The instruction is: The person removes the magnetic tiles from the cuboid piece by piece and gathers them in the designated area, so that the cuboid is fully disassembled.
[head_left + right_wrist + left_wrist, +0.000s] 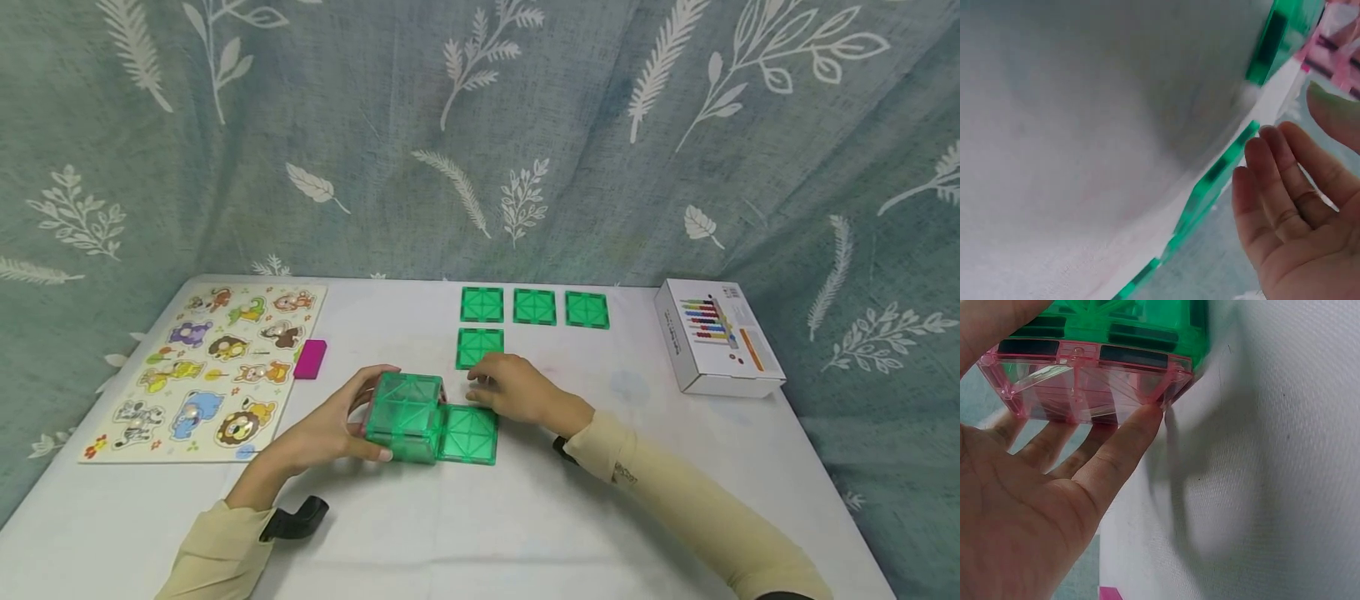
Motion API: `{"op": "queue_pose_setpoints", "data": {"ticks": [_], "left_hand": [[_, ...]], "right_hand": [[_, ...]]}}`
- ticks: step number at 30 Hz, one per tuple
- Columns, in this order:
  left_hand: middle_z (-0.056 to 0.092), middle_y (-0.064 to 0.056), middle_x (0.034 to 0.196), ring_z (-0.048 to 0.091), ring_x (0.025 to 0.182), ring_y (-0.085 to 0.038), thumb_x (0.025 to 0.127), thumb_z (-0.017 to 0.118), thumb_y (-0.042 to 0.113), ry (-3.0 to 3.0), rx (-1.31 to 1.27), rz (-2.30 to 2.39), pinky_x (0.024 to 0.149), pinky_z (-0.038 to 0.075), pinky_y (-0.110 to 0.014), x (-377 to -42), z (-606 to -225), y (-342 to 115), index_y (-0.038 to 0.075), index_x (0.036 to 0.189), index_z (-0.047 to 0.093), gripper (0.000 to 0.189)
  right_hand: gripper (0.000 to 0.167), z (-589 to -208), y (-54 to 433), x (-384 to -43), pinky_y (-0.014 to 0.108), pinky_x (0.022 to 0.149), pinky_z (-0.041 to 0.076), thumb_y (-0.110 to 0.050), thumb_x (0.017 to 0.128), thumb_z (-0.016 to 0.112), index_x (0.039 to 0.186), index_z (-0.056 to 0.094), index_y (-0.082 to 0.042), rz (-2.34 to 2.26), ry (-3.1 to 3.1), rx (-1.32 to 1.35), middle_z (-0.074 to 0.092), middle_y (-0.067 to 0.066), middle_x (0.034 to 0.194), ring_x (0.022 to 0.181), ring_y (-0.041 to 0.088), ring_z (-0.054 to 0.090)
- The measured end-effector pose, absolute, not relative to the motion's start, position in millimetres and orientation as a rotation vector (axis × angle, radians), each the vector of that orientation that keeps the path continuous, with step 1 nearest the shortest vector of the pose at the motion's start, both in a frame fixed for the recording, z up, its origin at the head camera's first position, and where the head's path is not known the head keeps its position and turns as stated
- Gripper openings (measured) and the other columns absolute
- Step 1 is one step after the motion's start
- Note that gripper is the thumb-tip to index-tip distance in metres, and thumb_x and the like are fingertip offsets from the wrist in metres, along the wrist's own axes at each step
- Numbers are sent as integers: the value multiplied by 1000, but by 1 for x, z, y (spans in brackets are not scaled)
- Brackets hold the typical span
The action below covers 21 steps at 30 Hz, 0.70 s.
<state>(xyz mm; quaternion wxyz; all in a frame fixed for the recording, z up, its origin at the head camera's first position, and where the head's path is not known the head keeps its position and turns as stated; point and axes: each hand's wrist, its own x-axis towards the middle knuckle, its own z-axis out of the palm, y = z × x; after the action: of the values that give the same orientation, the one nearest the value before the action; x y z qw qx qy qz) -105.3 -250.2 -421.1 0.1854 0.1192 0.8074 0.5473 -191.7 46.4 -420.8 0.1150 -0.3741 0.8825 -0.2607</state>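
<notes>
Glossy, see-through green plastic forms the block (405,407) in the left hand (322,429); its pink panel (1079,361) towards that hand is clear, shiny plastic; under it, the white tablecloth (525,525) is matt, finely textured cloth; beyond the right hand (521,390), the box (716,337) looks like smooth cardboard.

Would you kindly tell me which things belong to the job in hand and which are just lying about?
Likely the job's:
green tile box in the left hand
flat green tile beside it
four loose green tiles

Probably lying about:
animal puzzle board
magenta block
white box
</notes>
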Motion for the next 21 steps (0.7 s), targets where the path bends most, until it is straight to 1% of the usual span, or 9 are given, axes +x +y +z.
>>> {"op": "queue_pose_setpoints", "data": {"ticks": [2,4,9,12,17,21], "left_hand": [[23,-17,163,7,154,-51,70,90,11,2274,339,1547,110,42,-63,-105,-421,-251,25,154,27,106],[23,-16,163,6,154,-51,69,90,11,2268,336,1556,110,42,-64,-105,-421,-251,25,154,27,106],[23,-16,162,7,154,-51,69,91,11,2258,332,1570,111,40,-65,-104,-421,-250,25,153,27,106],[23,-17,161,8,154,-51,69,91,12,2264,327,1565,111,41,-64,-103,-420,-249,26,153,27,106],[23,-18,161,8,153,-52,69,91,12,2275,320,1557,112,40,-65,-103,-419,-248,27,153,28,106],[24,-18,160,9,153,-52,68,91,13,2288,319,1550,113,37,-66,-103,-419,-248,27,153,28,107]], "right_hand": [[31,-420,46,-186,31,84,54,-27,96,68,119,72,-6,-757,2591,-1090,69,5,104,95,16,64],[30,-418,45,-180,30,82,54,-28,96,70,117,72,-7,-740,2588,-1086,68,5,102,93,15,63],[35,-415,45,-171,30,83,54,-31,93,73,118,72,-7,-719,2554,-1065,68,5,104,95,16,64],[45,-416,46,-168,30,84,55,-37,88,77,119,71,-6,-692,2552,-1058,67,5,107,97,16,64],[68,-417,46,-162,25,81,53,-51,74,85,123,70,-6,-608,2578,-1023,62,3,111,94,12,57],[79,-417,46,-157,28,83,54,-55,66,88,124,69,-4,-559,2612,-1027,61,4,113,96,13,56]]}}
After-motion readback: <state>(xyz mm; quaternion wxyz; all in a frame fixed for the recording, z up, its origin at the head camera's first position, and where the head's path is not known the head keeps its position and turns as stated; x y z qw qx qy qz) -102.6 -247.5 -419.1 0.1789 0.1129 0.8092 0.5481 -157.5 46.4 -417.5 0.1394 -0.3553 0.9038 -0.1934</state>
